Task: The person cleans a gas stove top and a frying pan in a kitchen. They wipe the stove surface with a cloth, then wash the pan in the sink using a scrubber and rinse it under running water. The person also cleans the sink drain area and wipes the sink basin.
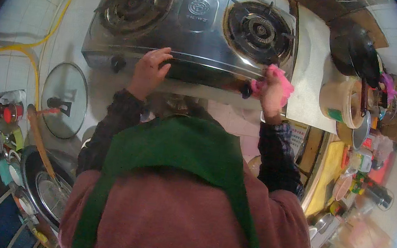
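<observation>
A steel two-burner gas stove [195, 36] spans the counter in front of me. On its front edge, left of the middle, rests my left hand [149, 71], fingers stretched out and holding nothing. My right hand [273, 96] is closed on a pink cloth [284, 85] at the stove's front right corner. Just left of that cloth is a black control knob [246, 89]; a second knob [117, 63] sits at the left end of the front panel. The right burner [261, 29] lies beyond my right hand, the left burner [133, 5] farther off to the left.
A glass lid [64, 100] with a dark handle lies on the left. Below it is a black basin [32, 167]. A yellow hose [49, 36] runs along the left wall. To the right stand a black wok [351, 51], a pale bucket [337, 99] and several jars and bowls.
</observation>
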Demonstrator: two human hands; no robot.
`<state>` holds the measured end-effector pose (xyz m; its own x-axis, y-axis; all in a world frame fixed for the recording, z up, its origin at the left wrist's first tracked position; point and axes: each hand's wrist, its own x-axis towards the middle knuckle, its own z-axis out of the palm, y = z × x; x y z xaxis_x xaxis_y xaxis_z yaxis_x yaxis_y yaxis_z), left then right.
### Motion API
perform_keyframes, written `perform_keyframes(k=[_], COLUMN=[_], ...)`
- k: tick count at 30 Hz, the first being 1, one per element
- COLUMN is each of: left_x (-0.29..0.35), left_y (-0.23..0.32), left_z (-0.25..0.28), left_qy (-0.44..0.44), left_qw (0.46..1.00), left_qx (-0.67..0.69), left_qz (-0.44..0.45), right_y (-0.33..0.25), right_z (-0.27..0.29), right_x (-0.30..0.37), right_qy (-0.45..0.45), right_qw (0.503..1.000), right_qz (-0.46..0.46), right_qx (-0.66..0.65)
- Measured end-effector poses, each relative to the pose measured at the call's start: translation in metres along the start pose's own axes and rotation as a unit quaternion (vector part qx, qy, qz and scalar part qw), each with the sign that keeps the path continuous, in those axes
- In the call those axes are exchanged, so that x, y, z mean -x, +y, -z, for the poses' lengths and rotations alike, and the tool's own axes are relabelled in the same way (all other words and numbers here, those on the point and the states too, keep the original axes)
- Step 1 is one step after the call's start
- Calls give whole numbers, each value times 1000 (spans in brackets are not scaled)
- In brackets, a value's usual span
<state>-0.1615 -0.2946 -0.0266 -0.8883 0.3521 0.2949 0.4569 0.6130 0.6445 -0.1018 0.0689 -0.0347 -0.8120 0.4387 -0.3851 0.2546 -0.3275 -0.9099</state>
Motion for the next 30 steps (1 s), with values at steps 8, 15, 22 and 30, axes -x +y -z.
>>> perform_keyframes(k=[8,15,22,30], left_x=[5,8,5,2], left_y=[-13,-15,-14,-10], left_z=[-6,-9,-7,0], left_qy=[-3,6,3,-15], left_qw=[1000,998,1000,1000], left_qx=[4,-30,7,1], left_qz=[-29,-53,-24,-27], right_y=[24,-24,45,82], right_z=[-90,35,-25,-190], right_x=[34,-12,-6,34], right_qy=[-182,23,-1,-215], right_qw=[922,948,910,939], right_qz=[23,167,186,58], right_qx=[342,271,370,262])
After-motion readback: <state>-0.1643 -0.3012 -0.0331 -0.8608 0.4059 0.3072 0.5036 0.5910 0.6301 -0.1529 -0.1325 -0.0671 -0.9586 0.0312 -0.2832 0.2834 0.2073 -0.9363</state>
